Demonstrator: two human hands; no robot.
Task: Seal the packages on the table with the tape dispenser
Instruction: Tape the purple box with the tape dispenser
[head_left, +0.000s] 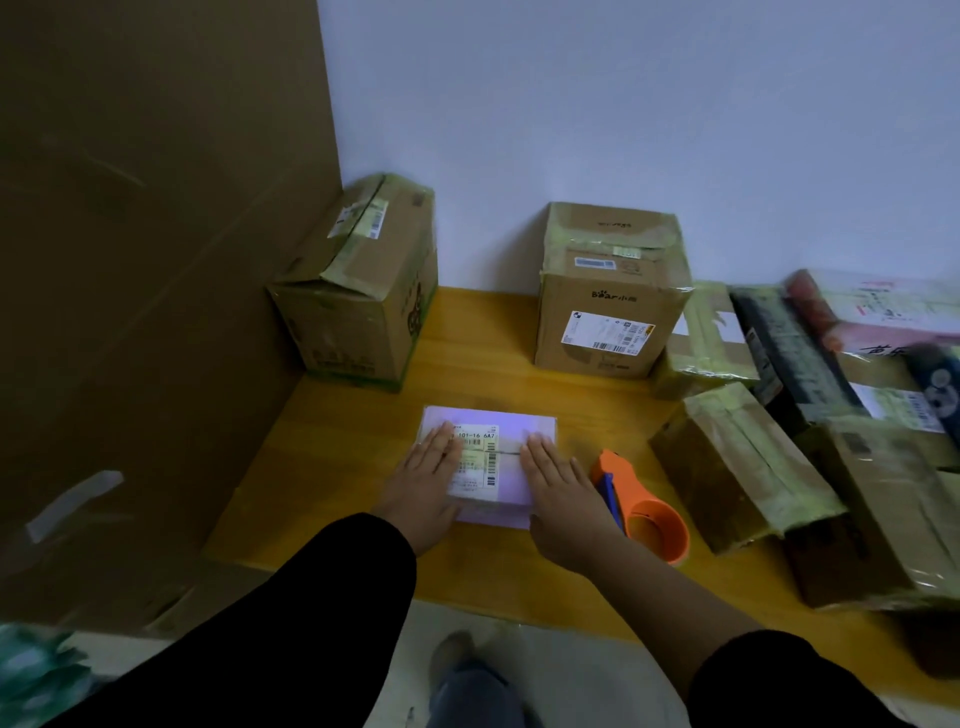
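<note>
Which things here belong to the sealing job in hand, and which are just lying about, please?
In hand: white package, pressed flat by the left hand and right hand; orange tape dispenser, lying beside the right hand.
Lying about: tilted box at the back left; Bear box at the back; taped parcels piled on the right; tall cardboard sheet on the left.

Light: dim all over, you're in murk; the wall (623, 104) reads grey-blue
Glare: violet-white bloom on the white package (491, 422); its far edge washes out
Shadows: soft and faint; the cardboard sheet (156, 260) on your left sinks dark
Blur: the right-hand parcels (878, 332) smear; the lower-left corner too
Edges: wide-angle bend; straight lines bow outward
</note>
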